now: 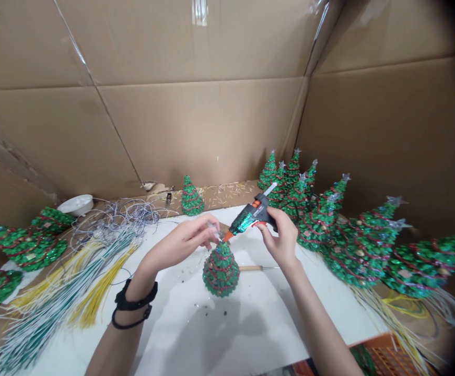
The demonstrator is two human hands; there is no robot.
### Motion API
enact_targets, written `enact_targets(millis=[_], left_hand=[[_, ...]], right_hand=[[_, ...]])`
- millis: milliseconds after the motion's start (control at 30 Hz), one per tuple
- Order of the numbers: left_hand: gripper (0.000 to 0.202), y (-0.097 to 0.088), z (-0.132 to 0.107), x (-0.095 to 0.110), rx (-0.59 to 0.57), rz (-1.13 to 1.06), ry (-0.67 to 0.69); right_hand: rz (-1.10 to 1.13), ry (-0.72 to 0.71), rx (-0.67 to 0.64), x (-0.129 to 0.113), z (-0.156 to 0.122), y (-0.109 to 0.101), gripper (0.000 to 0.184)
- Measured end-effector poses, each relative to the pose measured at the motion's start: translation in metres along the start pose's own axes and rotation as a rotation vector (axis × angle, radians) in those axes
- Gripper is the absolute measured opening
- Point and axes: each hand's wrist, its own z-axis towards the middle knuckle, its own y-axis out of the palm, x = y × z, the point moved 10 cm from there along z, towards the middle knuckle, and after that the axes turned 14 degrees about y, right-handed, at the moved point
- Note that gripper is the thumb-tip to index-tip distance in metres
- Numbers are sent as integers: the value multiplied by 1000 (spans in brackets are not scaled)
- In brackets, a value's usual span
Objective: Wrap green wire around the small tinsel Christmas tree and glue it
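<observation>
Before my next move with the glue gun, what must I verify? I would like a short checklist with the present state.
1. Right hand grip on the green and black glue gun: ok.
2. Its orange nozzle aimed near the top of the small green sequined cone tree: ok.
3. Left hand pinching a small clear piece beside the nozzle: ok.
4. Tree upright on the white table: ok.
5. Glue at nozzle tip: cannot tell.

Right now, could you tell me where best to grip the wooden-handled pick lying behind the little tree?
Take the pick by its wooden handle, the thicker left part; the thin metal tip points right. It lies flat on the white table, so pinch from above, from the near side: the right hand with the glue gun hovers beyond it.
</observation>
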Motion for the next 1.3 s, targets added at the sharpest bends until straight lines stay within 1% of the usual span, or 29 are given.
enact_targets(millis=[233, 433, 533, 600, 700, 767, 800, 900, 967, 1033, 1100, 1167, 1200, 1233, 1267, 1300], left_hand=[[23, 0, -1, 1, -5, 14, 1], [24, 1, -1, -2, -2, -20, -35], [23, 1, -2, -3, 1, -4, -53], [24, -1, -2, -2, 7, 47, -53], [23, -5, -3, -1, 28, 117, -58], [23, -6, -3, -1, 41, 127, -76], [22, -6, -3, -2, 43, 127, -85], [21, -7, -3, -3, 41, 153, -97], [19, -9, -3, -3, 42, 197, -91], [18, -11, -3, -2, 49, 250, -79], [17, -12, -2, -1, 54, 289, -62], [16, -12, -1, 1, 61, 306, -46], [16, -12, 0, 2, 67, 310, -36], [17, -12, 0, 3, 75, 312, -22], [17, -11, 1, 4, 81, 310, -9], [18, -11, 1, 6, 85, 304, 3]], right_hand=[[-6, 13, -8, 2, 1, 1, 28], [12, -21, -14, 0, 2, -2, 28], [3, -15, -42, 6, 3, 0, 29], [-21, 27, -65, 14, 4, 5, 31], [-105, 168, -96, 34, 3, 21, 37], [-200, 289, -150, 51, -4, 38, 38], [-262, 347, -198, 60, -10, 49, 37], [-481, 500, -395, 86, -35, 83, 33], [-559, 572, -485, 100, -50, 97, 34], [-572, 597, -513, 105, -57, 102, 35], [-518, 586, -477, 99, -54, 100, 37], [-326, 569, -417, 81, -47, 95, 38], [-168, 575, -403, 69, -44, 93, 38], [33, 587, -417, 55, -43, 94, 40], [257, 627, -458, 40, -45, 97, 44], [474, 686, -553, 25, -52, 106, 51]])
